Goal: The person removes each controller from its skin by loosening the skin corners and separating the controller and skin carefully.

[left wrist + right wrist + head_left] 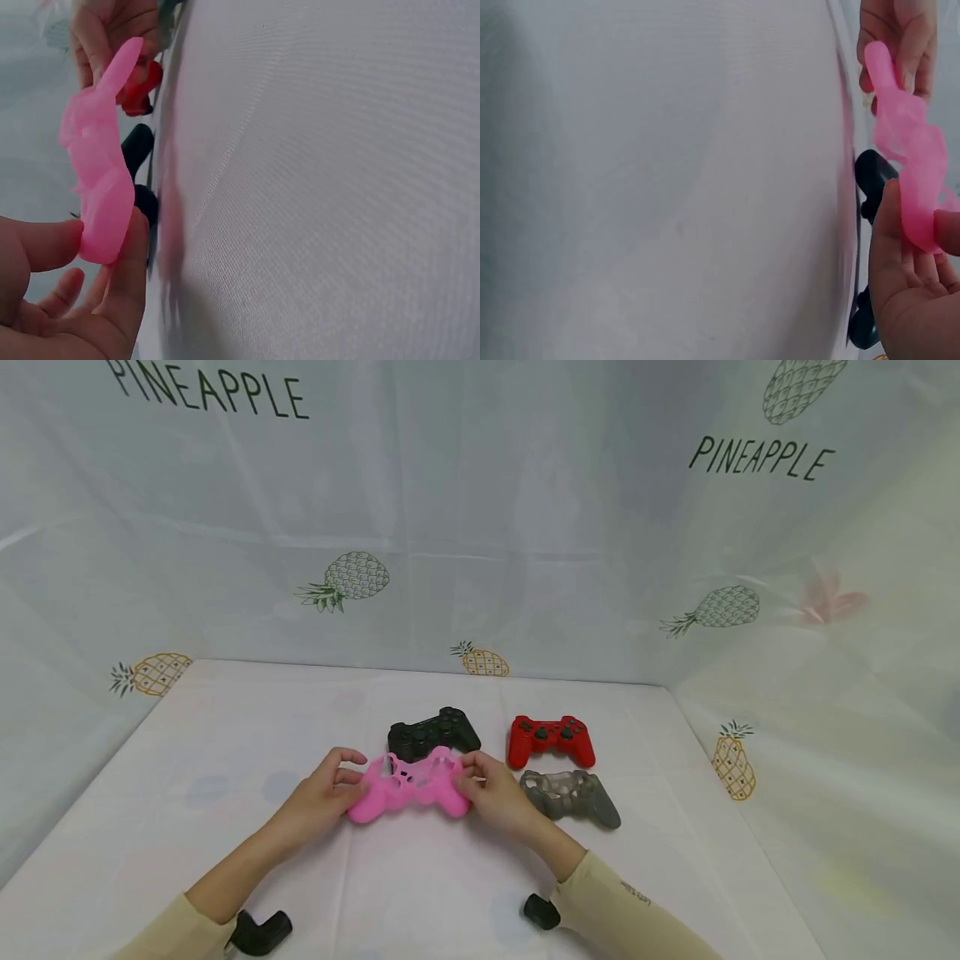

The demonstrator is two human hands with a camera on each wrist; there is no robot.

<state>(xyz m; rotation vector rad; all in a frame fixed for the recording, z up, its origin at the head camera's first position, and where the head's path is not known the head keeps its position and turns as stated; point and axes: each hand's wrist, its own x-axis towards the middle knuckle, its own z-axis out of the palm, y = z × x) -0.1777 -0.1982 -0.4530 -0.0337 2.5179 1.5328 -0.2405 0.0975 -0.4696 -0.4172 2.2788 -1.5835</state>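
Both hands hold a pink silicone game controller cover between them, raised above the table. My left hand pinches its left grip between thumb and fingers, seen up close in the left wrist view. At the opposite end my right hand pinches the right grip. The cover has cut-out openings and looks hollow, with nothing inside it. Just behind it lies a black game controller, partly hidden by the cover. Beside the right hand rests a grey translucent controller cover.
A red game controller lies behind the grey cover, right of the black one. The white table ends at a hanging curtain printed with pineapples. Black wrist pieces stick out near the sleeves.
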